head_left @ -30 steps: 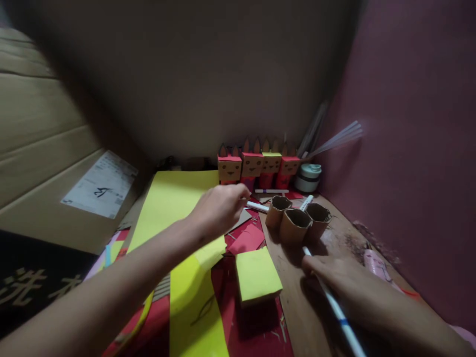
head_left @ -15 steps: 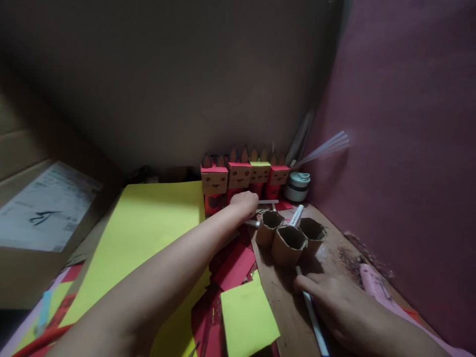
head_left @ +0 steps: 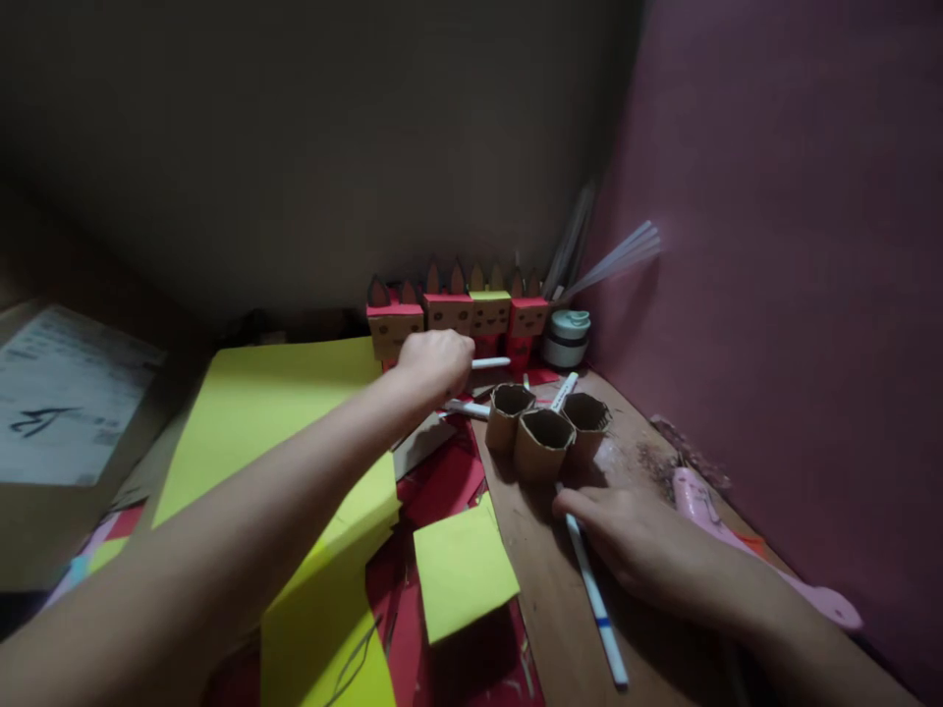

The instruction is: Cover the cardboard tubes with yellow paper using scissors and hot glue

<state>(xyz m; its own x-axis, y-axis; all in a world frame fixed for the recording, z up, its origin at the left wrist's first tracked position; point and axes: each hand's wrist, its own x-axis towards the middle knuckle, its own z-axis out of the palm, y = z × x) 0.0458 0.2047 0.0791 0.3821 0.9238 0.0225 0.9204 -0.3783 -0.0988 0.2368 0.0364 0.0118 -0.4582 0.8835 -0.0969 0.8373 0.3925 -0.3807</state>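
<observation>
Far along the wall stand four red box figures [head_left: 457,312], a lidded jar [head_left: 566,338] to their right, and yellow paper [head_left: 272,403] lies left.

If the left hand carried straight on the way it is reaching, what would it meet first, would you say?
Most likely the row of small red-and-brown cardboard box figures against the back wall: the left hand, closed on a thin white pen, is just short of them, though depth is unclear.

Dim light. Brown cardboard wall [head_left: 331,147] at back, dark pink wall [head_left: 796,245] on right; they meet at far corner. Wooden counter [head_left: 560,609] runs along the pink wall.
</observation>
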